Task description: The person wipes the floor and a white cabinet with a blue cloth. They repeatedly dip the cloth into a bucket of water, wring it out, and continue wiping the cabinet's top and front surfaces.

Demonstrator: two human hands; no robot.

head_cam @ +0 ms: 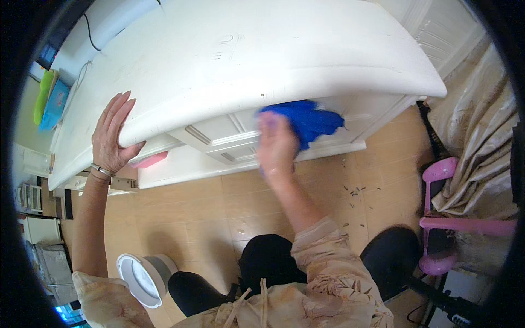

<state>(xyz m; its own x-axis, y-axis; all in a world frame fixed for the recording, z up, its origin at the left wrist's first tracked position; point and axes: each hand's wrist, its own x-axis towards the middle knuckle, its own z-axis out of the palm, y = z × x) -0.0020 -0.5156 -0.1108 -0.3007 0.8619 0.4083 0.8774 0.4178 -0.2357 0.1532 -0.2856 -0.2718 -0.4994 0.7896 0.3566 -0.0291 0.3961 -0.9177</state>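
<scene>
My right hand (277,143) grips a blue cloth (307,121) against the panelled front of a white cabinet (221,127), just under its overhanging top. Hand and cloth are blurred. On the rounded front edge of the white cabinet top (254,69), my left hand (112,127) lies with its fingers spread on the upper surface and its thumb at the edge. It holds nothing. Below that hand, a pink object (151,160) sits in an open part of the cabinet. Dark scuffs mark the cabinet top.
A white and grey bin (143,279) stands on the tan tiled floor (184,213) beside my legs. Small dark bits (357,190) litter the floor. At right are a pink plastic frame (439,221) and a shiny beige curtain (475,143). A blue basket (55,104) rests at far left.
</scene>
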